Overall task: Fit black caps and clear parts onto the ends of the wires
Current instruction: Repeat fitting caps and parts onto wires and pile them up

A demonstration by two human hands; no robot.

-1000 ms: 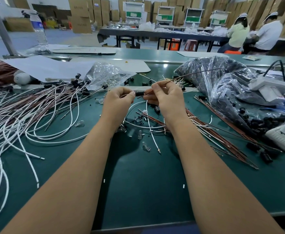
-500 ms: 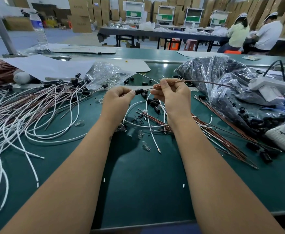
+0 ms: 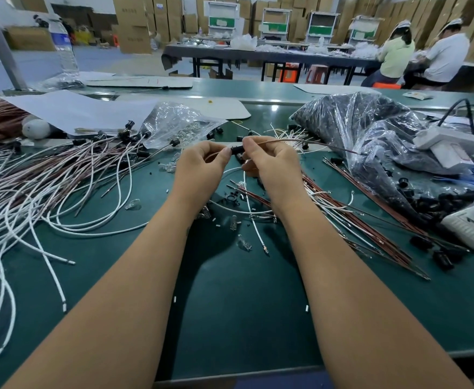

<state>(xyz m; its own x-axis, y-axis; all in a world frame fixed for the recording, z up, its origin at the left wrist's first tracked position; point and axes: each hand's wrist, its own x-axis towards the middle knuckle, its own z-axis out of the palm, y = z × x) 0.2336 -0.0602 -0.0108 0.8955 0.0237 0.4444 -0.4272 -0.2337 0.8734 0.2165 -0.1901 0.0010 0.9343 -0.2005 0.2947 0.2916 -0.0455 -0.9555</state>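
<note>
Black cap pinched between left hand thumb and fingers, just touching right hand fingers, raised above the table. Short, dark, tube-like, lying sideways; finer detail too small to tell. Thin brown wire pinched in the curled right fingers, one end meeting the cap, the rest running rightward away from the fingers over a plastic bag of black parts. Both hands closed tight around cap and wire, fingertips nearly meeting. Below the fingers, on the table: loose black caps, small clear parts, a curved white wire. Left of the left fingers: a spread heap of white and brown wires, several already tipped with black caps. Beyond the left fingers: a clear bag of clear parts. Right of and below the right fingers: straight brown wires lying side by side.
</note>
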